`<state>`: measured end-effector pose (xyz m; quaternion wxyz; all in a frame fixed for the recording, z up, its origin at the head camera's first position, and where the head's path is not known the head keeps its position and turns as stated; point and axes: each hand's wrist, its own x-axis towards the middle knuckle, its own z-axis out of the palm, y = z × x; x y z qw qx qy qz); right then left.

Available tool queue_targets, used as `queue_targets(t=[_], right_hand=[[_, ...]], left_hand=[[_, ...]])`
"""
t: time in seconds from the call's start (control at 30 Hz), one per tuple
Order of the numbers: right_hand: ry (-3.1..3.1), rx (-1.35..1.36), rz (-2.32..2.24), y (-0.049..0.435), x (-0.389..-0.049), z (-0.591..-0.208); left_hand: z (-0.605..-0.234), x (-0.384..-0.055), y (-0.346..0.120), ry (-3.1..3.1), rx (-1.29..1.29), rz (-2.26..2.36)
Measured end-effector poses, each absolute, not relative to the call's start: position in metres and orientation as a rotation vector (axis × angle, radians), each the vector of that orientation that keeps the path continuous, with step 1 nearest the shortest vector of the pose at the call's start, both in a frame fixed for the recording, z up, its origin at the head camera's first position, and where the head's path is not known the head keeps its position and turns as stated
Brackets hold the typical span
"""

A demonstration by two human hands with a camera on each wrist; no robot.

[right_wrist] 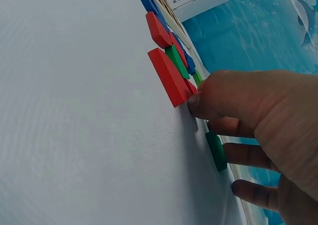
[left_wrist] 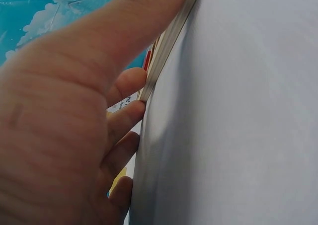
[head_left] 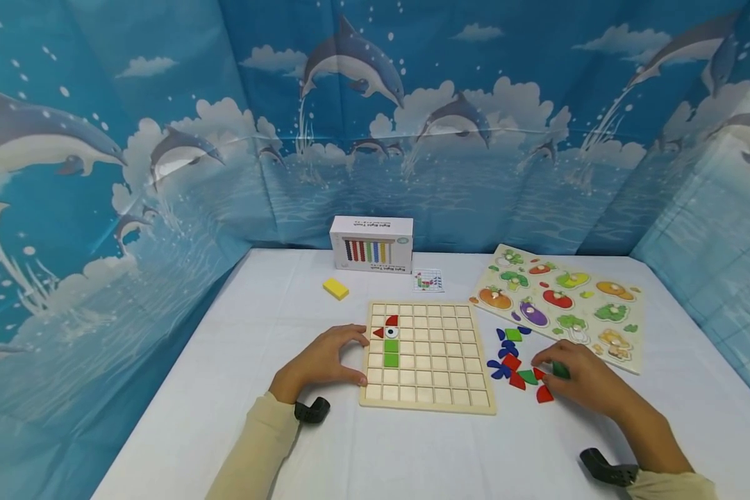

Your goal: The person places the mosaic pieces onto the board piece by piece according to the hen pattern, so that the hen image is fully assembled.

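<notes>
A wooden grid board (head_left: pixel 437 410) lies on the table with several pieces at its upper left: red pieces (head_left: pixel 392 320), an eye tile (head_left: pixel 391 332) and green squares (head_left: pixel 391 360). My left hand (head_left: pixel 325 357) rests at the board's left edge, thumb and fingers spread along it; the left wrist view shows the thumb (left_wrist: pixel 144 11) against the rim. Right of the board, my right hand (head_left: pixel 578 375) pinches a small red piece (head_left: pixel 539 373) between thumb and index finger. A dark green piece (right_wrist: pixel 216 151) lies beneath its other fingers. Close by are a red quarter-round piece (head_left: pixel 544 394) and a green piece (head_left: pixel 528 377).
Loose blue pieces (head_left: pixel 498 369) and red pieces (head_left: pixel 511 362) lie between the board and a vegetable puzzle (head_left: pixel 584 298). Behind the board stand a white box (head_left: pixel 371 244), a pattern card (head_left: pixel 428 280) and a yellow block (head_left: pixel 335 289). A dolphin-print curtain (head_left: pixel 350 173) surrounds the table.
</notes>
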<state>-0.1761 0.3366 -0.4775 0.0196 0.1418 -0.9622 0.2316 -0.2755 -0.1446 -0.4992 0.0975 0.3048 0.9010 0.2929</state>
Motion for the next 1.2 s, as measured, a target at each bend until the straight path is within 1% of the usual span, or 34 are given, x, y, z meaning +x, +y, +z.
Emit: queue_targets(t=[0.33,0.93,1.2], right_hand=[[-2.983,0.453,0.713,0.337,-0.176,-0.478],[-3.112,0.184,0.708,0.361,-0.171,-0.473],[-3.112,0.142,0.695,0.365,-0.171,-0.475]], left_hand=[[-0.5,-0.276,-0.145,2.663,0.889,0.883],[-0.502,-0.276,-0.145,2.67,0.902,0.88],[-0.501,-0.276,-0.145,2.666,0.883,0.878]])
